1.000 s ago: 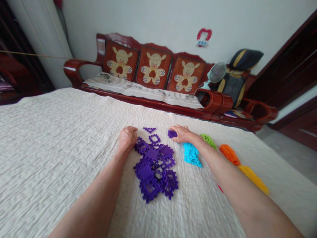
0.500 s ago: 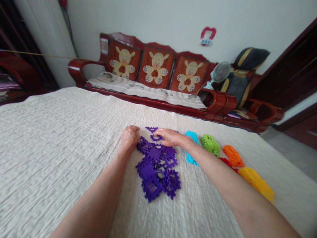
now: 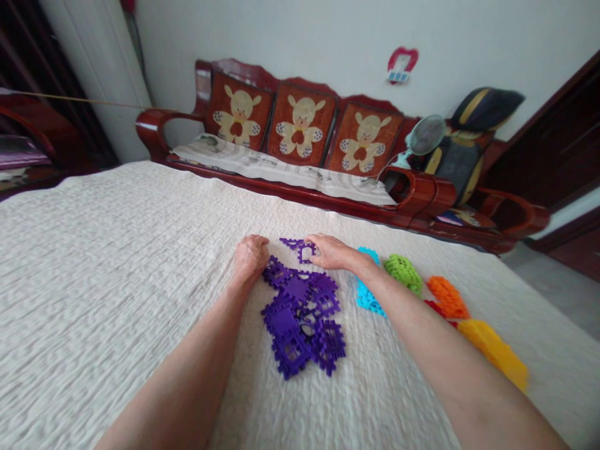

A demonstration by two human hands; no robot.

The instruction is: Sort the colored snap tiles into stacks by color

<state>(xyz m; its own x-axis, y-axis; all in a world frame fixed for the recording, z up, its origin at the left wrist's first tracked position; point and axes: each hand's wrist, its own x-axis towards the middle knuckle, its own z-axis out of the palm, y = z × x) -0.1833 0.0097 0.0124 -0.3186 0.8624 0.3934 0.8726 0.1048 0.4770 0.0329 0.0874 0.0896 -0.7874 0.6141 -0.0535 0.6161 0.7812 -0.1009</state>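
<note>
Several purple interlocking plastic tiles [image 3: 282, 319] with toothed edges lie in a loose, overlapping pile on the cream quilted cover. My right hand [image 3: 330, 251] is closed at the far end of the pile, its fingers pinching the edge of a purple square tile [image 3: 306, 253] with an arched opening. Just left of that tile lies a purple triangular tile [image 3: 291, 242]. My left hand [image 3: 252, 255] rests on the cover beside the pile's upper left corner, close to a purple window tile [image 3: 275, 272]. Its fingers are curled, and whatever they may hold is hidden.
Right of my right forearm sit stacked tiles in blue [image 3: 368, 297], green [image 3: 404, 274], orange [image 3: 447, 297], red [image 3: 435, 306] and yellow [image 3: 494, 353]. Past the cover's far edge stand a wooden sofa [image 3: 281, 181] with bear cushions and a small fan [image 3: 426, 134].
My right hand has shifted slightly away from the pile with the arched tile, which has turned to show its square outline. My left hand stays near its spot. The view has swung slightly.
</note>
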